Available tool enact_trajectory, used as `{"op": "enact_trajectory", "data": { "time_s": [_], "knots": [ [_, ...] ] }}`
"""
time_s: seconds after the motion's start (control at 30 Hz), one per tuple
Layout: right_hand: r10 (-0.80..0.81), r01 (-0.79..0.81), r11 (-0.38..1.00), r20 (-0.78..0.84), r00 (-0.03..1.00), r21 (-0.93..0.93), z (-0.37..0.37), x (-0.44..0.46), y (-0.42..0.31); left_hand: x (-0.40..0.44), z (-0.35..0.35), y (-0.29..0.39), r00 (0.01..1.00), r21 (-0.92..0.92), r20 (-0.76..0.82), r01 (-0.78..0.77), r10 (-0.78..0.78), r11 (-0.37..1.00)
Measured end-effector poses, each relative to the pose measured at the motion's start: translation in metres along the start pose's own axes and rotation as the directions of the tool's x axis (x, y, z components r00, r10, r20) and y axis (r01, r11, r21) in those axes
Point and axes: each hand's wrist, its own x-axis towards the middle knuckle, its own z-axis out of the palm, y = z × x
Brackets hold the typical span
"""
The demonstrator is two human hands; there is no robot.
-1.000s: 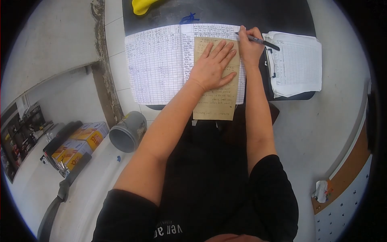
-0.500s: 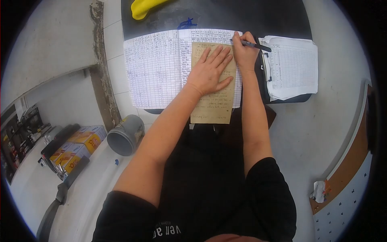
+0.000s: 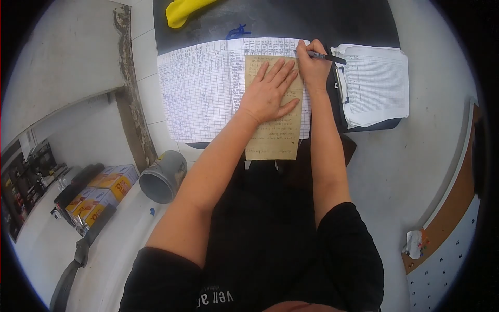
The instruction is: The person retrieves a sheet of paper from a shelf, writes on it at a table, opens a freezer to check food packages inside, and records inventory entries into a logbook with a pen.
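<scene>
An open ledger [image 3: 195, 99] with handwritten grid pages lies on the dark table. Over its right page rests a brown sheet of paper [image 3: 271, 148] covered in handwriting, its lower end reaching past the ledger's edge. My left hand [image 3: 267, 96] is flat on that sheet, fingers spread. In my right hand [image 3: 313, 65] is a dark pen [image 3: 330, 57], gripped with its tip at the upper right part of the ledger page, close to the brown sheet's top corner.
To the right lies a clipboard [image 3: 340, 87] with a stack of printed sheets [image 3: 377, 86]. A yellow item [image 3: 182, 11] and a blue cord [image 3: 238, 32] are on the table [image 3: 291, 18]. A grey bucket-like container [image 3: 162, 177] and yellow-white boxes [image 3: 99, 200] stand at left.
The view has shifted very slightly. My left hand stays flat on the brown sheet, and my right hand still holds the pen at nearly the same spot on the page.
</scene>
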Motion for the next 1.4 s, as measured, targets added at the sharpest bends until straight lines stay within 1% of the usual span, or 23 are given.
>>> {"op": "enact_trajectory", "data": {
  "time_s": [0.17, 0.33, 0.47, 0.53, 0.57, 0.63, 0.73, 0.93, 1.07, 1.13, 1.27, 1.33, 1.4],
  "knots": [
    [0.018, -0.018, 1.000, 0.009, 1.000, -0.014, -0.0005, 0.0007, -0.0010, -0.0002, -0.0001, -0.0008, 1.000, -0.005, 0.004, -0.001, 0.001, 1.000],
    [-0.038, 0.038, 0.998, 0.005, 0.999, -0.040, 0.0004, 0.0023, 0.0011, -0.0003, 0.0012, -0.0011, 1.000, 0.005, 0.010, -0.001, 0.001, 1.000],
    [-0.001, 0.001, 1.000, 0.016, 1.000, -0.022, 0.0015, 0.0005, 0.0003, -0.0008, 0.0012, -0.0013, 1.000, 0.008, 0.006, -0.007, 0.007, 1.000],
    [-0.060, 0.060, 0.996, -0.002, 0.998, -0.070, 0.0032, 0.0016, 0.0025, -0.0001, 0.0012, -0.0015, 1.000, 0.008, 0.005, -0.008, 0.008, 1.000],
    [-0.061, 0.061, 0.996, -0.003, 0.998, -0.071, 0.0022, 0.0017, 0.0022, 0.0002, 0.0011, -0.0013, 1.000, 0.008, 0.004, -0.009, 0.009, 1.000],
    [-0.004, 0.004, 1.000, 0.020, 1.000, -0.012, 0.0004, 0.0018, 0.0011, 0.0003, 0.0004, -0.0010, 1.000, 0.007, 0.007, -0.003, 0.003, 1.000],
    [0.007, -0.007, 1.000, 0.011, 1.000, 0.019, 0.0012, 0.0024, 0.0018, -0.0004, 0.0007, -0.0013, 1.000, 0.015, 0.011, -0.005, 0.005, 1.000],
    [-0.014, 0.015, 0.998, 0.023, 1.000, -0.059, 0.0011, 0.0036, 0.0012, -0.0001, 0.0010, -0.0017, 1.000, 0.003, -0.004, -0.009, 0.009, 1.000],
    [-0.010, 0.010, 1.000, 0.023, 1.000, -0.029, 0.0008, 0.0017, 0.0004, -0.0009, 0.0018, -0.0022, 1.000, -0.002, 0.003, -0.007, 0.007, 1.000],
    [-0.015, 0.016, 0.998, 0.016, 1.000, -0.064, 0.0017, 0.0022, 0.0025, -0.0009, 0.0026, -0.0024, 1.000, -0.004, -0.006, -0.008, 0.008, 1.000],
    [-0.031, 0.033, 0.997, 0.029, 0.999, -0.064, -0.0005, 0.0026, 0.0040, -0.0008, 0.0035, -0.0017, 1.000, -0.001, -0.003, -0.008, 0.008, 1.000],
    [0.026, -0.025, 0.999, 0.016, 1.000, -0.023, -0.0006, 0.0029, 0.0049, -0.0008, 0.0025, -0.0021, 1.000, -0.004, -0.001, -0.007, 0.007, 1.000],
    [0.013, -0.012, 0.999, 0.014, 1.000, -0.040, 0.0013, 0.0031, 0.0057, -0.0008, 0.0019, -0.0029, 1.000, -0.004, -0.001, -0.008, 0.008, 1.000]
  ]
}}
